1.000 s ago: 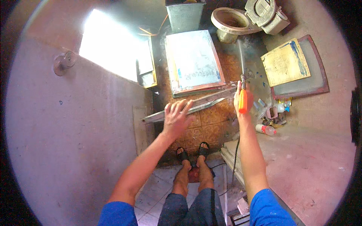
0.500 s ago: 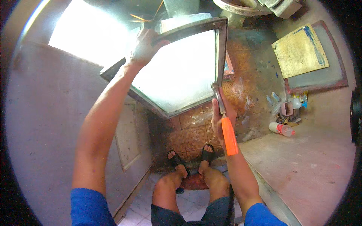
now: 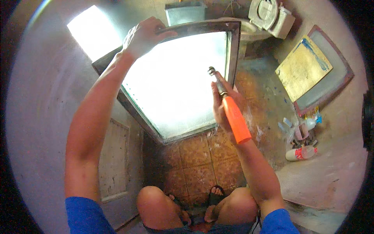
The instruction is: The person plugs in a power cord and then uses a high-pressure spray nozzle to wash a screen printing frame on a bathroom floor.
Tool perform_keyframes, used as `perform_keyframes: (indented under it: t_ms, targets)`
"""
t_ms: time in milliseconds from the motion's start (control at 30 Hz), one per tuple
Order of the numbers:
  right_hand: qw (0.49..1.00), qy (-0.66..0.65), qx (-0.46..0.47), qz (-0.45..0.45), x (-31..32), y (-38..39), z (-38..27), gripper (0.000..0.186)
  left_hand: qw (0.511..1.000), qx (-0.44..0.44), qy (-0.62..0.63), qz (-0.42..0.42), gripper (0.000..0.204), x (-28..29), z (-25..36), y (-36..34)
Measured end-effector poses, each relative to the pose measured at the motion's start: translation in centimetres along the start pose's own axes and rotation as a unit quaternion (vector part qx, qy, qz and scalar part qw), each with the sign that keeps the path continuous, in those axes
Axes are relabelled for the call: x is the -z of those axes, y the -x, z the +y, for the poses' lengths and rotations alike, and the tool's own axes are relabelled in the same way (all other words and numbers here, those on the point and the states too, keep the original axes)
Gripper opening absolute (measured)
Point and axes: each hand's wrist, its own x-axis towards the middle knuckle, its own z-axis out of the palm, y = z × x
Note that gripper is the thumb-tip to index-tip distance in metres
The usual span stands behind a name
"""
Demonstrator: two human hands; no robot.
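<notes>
A large framed screen (image 3: pixel 179 85), dark-edged with a pale, brightly lit panel, stands tilted before me. My left hand (image 3: pixel 145 36) is closed over its upper edge, fingers hooked over the top and thumb along the frame. My right hand (image 3: pixel 225 102) grips a spray gun (image 3: pixel 236 120) with an orange tapered body and a metal neck and tip. The gun's tip is in front of the lit panel, near the frame's right side. Whether the tip touches the panel I cannot tell.
A blue-grey tub (image 3: pixel 186 15) and a toilet (image 3: pixel 269 15) stand behind. Against the right wall lean a yellow board (image 3: pixel 306 68) and another screen (image 3: pixel 331 74). A plastic bottle (image 3: pixel 300 153) lies near a pink container (image 3: pixel 301 132). A panelled door (image 3: pixel 113 160) is at left, above brown floor tiles (image 3: pixel 194 152).
The spray gun has moved up and left, over the panel. The framed screen sits lower and more face-on. My view has shifted, and my knees are bent more.
</notes>
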Motion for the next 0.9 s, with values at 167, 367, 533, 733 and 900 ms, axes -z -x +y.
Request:
perform_keyframes:
  t_ms: [167, 367, 533, 733, 900]
  targets:
    - [0.989, -0.126, 0.067, 0.038, -1.7, 0.1, 1.9, 0.033, 0.999, -0.015, -0.033, 0.038, 0.059, 1.5, 0.6, 1.6]
    - [0.995, 0.036, 0.081, -0.054, -3.4, 3.3, 3.4, 0.043, 0.999, -0.018, -0.031, 0.034, 0.063, 3.3, 1.3, 3.3]
    - [0.996, -0.01, 0.088, -0.022, -4.7, 4.3, 5.2, 0.044, 0.999, 0.011, -0.026, 0.017, 0.062, 2.4, 0.3, 2.7]
    - [0.995, 0.055, 0.06, -0.062, -4.0, 3.6, 3.5, 0.044, 0.999, 0.007, -0.037, 0.039, 0.062, 3.1, -1.2, 0.4]
    - [0.994, 0.052, 0.079, -0.06, -4.2, 3.0, 2.6, 0.042, 0.999, 0.004, -0.015, 0.047, 0.063, 3.0, -1.7, -1.1]
